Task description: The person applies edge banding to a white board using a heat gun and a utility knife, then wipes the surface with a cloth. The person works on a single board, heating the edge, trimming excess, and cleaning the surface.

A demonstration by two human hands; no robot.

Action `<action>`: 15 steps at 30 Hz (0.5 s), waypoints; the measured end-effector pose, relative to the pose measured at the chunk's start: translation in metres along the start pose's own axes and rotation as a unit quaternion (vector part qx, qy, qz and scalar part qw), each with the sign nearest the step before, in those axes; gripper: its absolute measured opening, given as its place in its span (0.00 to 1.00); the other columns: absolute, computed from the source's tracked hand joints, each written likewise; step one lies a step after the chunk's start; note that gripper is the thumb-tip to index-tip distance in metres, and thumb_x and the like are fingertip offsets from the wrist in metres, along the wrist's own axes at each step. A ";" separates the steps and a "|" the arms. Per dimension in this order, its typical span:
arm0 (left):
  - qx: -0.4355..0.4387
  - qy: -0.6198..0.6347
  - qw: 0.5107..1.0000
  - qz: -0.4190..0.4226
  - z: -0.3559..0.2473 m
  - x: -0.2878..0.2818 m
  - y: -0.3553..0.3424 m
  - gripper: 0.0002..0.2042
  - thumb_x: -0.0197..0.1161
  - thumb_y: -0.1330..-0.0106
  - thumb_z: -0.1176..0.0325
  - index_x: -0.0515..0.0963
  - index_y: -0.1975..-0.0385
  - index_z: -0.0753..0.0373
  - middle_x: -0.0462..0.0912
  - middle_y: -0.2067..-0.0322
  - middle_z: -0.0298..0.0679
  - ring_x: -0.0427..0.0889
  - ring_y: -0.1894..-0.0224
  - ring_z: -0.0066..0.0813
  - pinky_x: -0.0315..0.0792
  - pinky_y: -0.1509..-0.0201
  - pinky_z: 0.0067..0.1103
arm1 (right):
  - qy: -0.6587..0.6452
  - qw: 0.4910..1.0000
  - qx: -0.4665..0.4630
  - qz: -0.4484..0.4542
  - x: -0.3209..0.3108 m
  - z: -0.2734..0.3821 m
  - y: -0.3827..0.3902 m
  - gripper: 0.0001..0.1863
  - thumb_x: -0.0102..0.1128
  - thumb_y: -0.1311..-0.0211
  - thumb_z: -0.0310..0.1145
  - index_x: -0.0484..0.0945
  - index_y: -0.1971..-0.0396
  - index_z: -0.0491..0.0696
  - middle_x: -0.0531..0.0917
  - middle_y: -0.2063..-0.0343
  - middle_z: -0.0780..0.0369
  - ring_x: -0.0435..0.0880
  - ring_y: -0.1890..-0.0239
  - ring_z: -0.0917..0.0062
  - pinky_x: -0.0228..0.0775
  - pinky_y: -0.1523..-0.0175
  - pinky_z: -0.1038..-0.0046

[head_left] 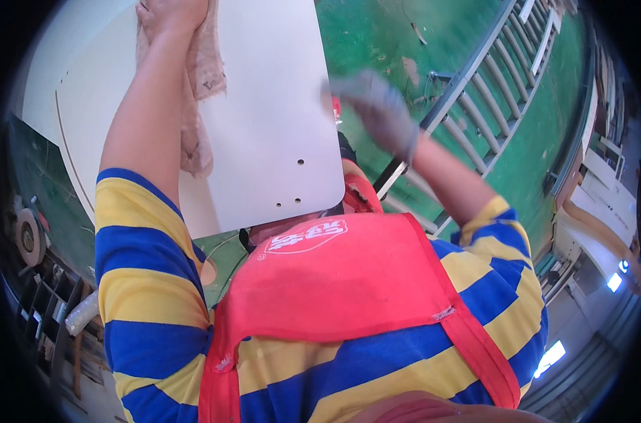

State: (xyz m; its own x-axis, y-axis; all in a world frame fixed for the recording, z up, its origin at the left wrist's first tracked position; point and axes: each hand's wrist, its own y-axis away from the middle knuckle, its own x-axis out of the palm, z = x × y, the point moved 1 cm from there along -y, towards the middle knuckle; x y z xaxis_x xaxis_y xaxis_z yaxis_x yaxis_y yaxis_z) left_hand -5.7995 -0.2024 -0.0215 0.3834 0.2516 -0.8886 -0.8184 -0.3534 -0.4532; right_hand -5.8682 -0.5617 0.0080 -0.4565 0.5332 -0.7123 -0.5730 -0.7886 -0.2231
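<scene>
A white panel (260, 120) with a rounded near corner and 3 small holes lies in front of me. Across it rests a dirty pinkish rag (206, 63). My left hand (171, 15) is bare and closed on the rag near the top of the view, its fingertips partly cut off by the frame. Just past the panel's right edge is my right hand (373, 106), in a grey glove and smeared by motion, so its fingers cannot be read. Something small and red shows beside it, too hidden to name.
More white board (88, 92) lies under and left of the panel. A roller conveyor (486, 92) runs along the right over a green floor (377, 35). At the far left are a tape-like roll (30, 238) and a dark rack (49, 299). Boards (602, 190) stand far right.
</scene>
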 end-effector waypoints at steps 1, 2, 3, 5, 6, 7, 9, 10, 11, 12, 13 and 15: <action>-0.001 0.008 1.000 0.011 0.001 -0.002 0.000 0.20 0.43 0.29 0.54 0.71 0.46 0.58 0.72 0.43 0.44 0.66 0.37 0.44 0.58 0.33 0.40 | 0.000 0.998 -0.008 -0.059 -0.002 -0.018 -0.026 0.24 0.59 0.48 0.20 0.79 0.49 0.55 0.77 0.69 0.57 0.77 0.62 0.62 0.72 0.57 0.66; 0.000 0.015 1.000 0.019 0.001 -0.003 -0.002 0.20 0.43 0.29 0.54 0.71 0.46 0.58 0.72 0.42 0.44 0.66 0.37 0.44 0.58 0.33 0.40 | 0.001 0.992 -0.017 -0.122 -0.003 -0.039 -0.055 0.23 0.59 0.47 0.22 0.79 0.50 0.55 0.77 0.69 0.58 0.77 0.62 0.62 0.72 0.56 0.65; -0.001 0.020 1.000 0.020 -0.001 -0.001 -0.004 0.20 0.42 0.29 0.54 0.70 0.45 0.58 0.71 0.41 0.44 0.65 0.36 0.44 0.57 0.32 0.40 | -0.005 0.988 -0.020 -0.150 -0.001 -0.061 -0.085 0.22 0.58 0.46 0.22 0.79 0.50 0.55 0.77 0.68 0.58 0.77 0.62 0.62 0.72 0.56 0.66; -0.010 0.022 0.999 0.023 0.000 0.004 -0.005 0.21 0.42 0.28 0.54 0.69 0.43 0.58 0.69 0.40 0.44 0.63 0.34 0.45 0.55 0.31 0.40 | -0.024 0.986 -0.020 -0.161 -0.002 -0.068 -0.120 0.18 0.57 0.43 0.23 0.80 0.52 0.52 0.77 0.68 0.57 0.77 0.62 0.61 0.71 0.55 0.66; -0.011 0.028 0.999 0.034 0.000 0.004 -0.006 0.21 0.41 0.28 0.53 0.69 0.42 0.57 0.69 0.39 0.44 0.62 0.34 0.45 0.54 0.31 0.40 | -0.034 0.989 -0.015 -0.144 -0.006 -0.066 -0.133 0.16 0.56 0.41 0.24 0.80 0.53 0.49 0.77 0.67 0.55 0.77 0.61 0.61 0.70 0.54 0.67; -0.013 0.035 0.998 0.047 -0.002 -0.004 -0.004 0.22 0.41 0.28 0.53 0.68 0.41 0.57 0.68 0.38 0.44 0.62 0.33 0.45 0.54 0.30 0.40 | -0.045 0.991 -0.010 -0.125 -0.007 -0.065 -0.139 0.14 0.55 0.39 0.24 0.81 0.54 0.46 0.76 0.66 0.54 0.77 0.61 0.61 0.69 0.53 0.67; -0.007 0.031 0.998 0.051 -0.002 -0.004 -0.007 0.23 0.41 0.28 0.52 0.68 0.40 0.57 0.67 0.37 0.45 0.61 0.33 0.46 0.53 0.30 0.40 | -0.014 0.990 -0.057 -0.131 -0.001 -0.060 -0.118 0.18 0.57 0.43 0.23 0.80 0.52 0.52 0.77 0.68 0.57 0.77 0.62 0.61 0.71 0.56 0.66; -0.002 0.021 0.999 0.044 0.003 0.004 -0.007 0.23 0.42 0.28 0.51 0.68 0.40 0.57 0.68 0.38 0.45 0.61 0.33 0.46 0.53 0.30 0.40 | 0.004 0.988 -0.080 -0.131 0.001 -0.052 -0.099 0.21 0.59 0.46 0.22 0.79 0.51 0.55 0.78 0.68 0.58 0.78 0.63 0.61 0.73 0.57 0.66; 0.004 0.013 0.999 0.038 0.008 0.014 -0.005 0.24 0.42 0.28 0.49 0.69 0.40 0.56 0.68 0.38 0.45 0.61 0.33 0.46 0.53 0.30 0.40 | -0.008 0.994 -0.067 -0.090 0.004 -0.039 -0.072 0.22 0.59 0.46 0.22 0.79 0.50 0.56 0.78 0.69 0.59 0.78 0.63 0.62 0.73 0.58 0.66; -0.020 0.026 0.998 0.054 0.022 0.024 -0.008 0.26 0.42 0.29 0.47 0.67 0.38 0.54 0.65 0.35 0.42 0.58 0.31 0.44 0.49 0.29 0.41 | -0.021 0.997 -0.058 -0.049 0.008 -0.024 -0.045 0.23 0.60 0.47 0.22 0.79 0.50 0.56 0.78 0.69 0.60 0.78 0.64 0.63 0.73 0.58 0.66; -0.041 0.044 0.996 0.066 0.036 0.037 -0.017 0.28 0.41 0.30 0.44 0.65 0.35 0.51 0.62 0.33 0.39 0.54 0.29 0.43 0.46 0.27 0.42 | -0.078 0.996 -0.043 -0.001 0.017 -0.011 -0.010 0.24 0.59 0.48 0.21 0.79 0.49 0.57 0.78 0.69 0.60 0.78 0.64 0.64 0.73 0.59 0.67; -0.081 0.070 0.991 0.079 0.047 0.053 -0.039 0.31 0.40 0.32 0.40 0.63 0.32 0.48 0.59 0.30 0.37 0.50 0.26 0.41 0.41 0.26 0.44 | -0.121 0.990 -0.030 0.071 0.006 -0.010 0.015 0.26 0.59 0.49 0.20 0.78 0.48 0.57 0.78 0.69 0.61 0.78 0.63 0.66 0.72 0.60 0.68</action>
State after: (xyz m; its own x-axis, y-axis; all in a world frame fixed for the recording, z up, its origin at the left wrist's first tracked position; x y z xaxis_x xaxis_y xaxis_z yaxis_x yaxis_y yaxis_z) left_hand -5.7674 -0.1330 -0.0474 0.3210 0.0577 -0.9453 -0.7978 -0.5214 -0.3027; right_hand -5.8727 -0.5731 -0.0061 -0.6839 0.4676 -0.5601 -0.4526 -0.8740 -0.1771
